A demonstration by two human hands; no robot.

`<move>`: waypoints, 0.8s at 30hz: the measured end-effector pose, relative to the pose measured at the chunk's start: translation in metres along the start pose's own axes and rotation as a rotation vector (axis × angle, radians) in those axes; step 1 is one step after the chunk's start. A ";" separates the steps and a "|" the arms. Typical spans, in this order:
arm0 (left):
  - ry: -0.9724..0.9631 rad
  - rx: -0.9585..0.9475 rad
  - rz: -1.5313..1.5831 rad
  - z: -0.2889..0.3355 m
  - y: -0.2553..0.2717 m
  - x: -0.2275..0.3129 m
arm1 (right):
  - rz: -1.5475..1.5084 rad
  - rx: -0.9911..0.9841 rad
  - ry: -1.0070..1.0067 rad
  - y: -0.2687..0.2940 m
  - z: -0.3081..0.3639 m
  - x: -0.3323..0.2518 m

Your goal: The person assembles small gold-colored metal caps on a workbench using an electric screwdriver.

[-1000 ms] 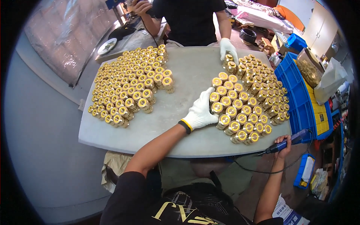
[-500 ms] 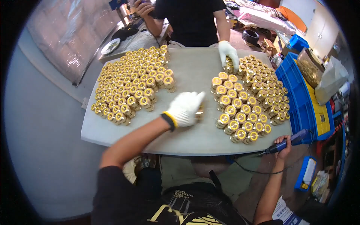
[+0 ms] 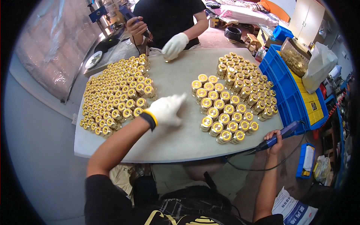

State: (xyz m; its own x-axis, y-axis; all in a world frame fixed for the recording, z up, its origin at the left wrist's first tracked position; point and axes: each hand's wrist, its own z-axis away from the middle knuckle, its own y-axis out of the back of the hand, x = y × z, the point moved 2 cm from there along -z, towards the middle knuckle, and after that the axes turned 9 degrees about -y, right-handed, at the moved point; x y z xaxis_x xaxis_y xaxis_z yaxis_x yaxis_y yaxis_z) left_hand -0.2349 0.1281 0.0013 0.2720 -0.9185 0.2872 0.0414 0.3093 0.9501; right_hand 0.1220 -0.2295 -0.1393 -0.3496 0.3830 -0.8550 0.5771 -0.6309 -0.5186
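Head view
Left hand [image 3: 167, 109]: white glove, black-and-yellow cuff, over the bare strip of the table [image 3: 180, 138] between two groups of brass parts; fingers loosely curled, whether anything is pinched cannot be told.
Right hand [image 3: 276, 138]: bare, below the table's near-right edge, fingers closed around a blue pen tool [image 3: 279, 135] with a cord.
Left group [image 3: 116, 95]: many gold cylinders standing packed, just beside the gloved hand.
Right group [image 3: 232, 97]: same parts, in rows.
Blue crate [image 3: 285, 93]: at the table's right edge; yellow bins inside.
Clear tub [image 3: 296, 56]: on the crate's far end, full of small brass pieces.
Other person's gloved hand [image 3: 174, 45]: resting at the far edge.
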 end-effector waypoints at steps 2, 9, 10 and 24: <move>-0.033 0.204 0.260 -0.035 0.000 -0.028 | -0.015 0.012 0.017 -0.001 0.001 0.002; -0.294 0.132 1.008 -0.107 -0.031 -0.076 | -0.035 0.039 -0.002 -0.014 0.001 0.010; -0.284 0.196 1.044 -0.106 -0.035 -0.077 | -0.028 0.046 -0.001 -0.014 0.001 0.008; 0.114 0.315 0.598 -0.045 -0.026 -0.014 | -0.032 -0.061 -0.023 0.007 -0.005 0.005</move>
State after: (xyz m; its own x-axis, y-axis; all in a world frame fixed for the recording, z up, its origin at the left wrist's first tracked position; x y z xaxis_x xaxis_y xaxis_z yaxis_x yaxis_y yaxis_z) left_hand -0.1963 0.1440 -0.0331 0.2616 -0.5752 0.7750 -0.4240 0.6528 0.6277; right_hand 0.1281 -0.2283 -0.1470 -0.3853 0.3865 -0.8380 0.6092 -0.5755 -0.5456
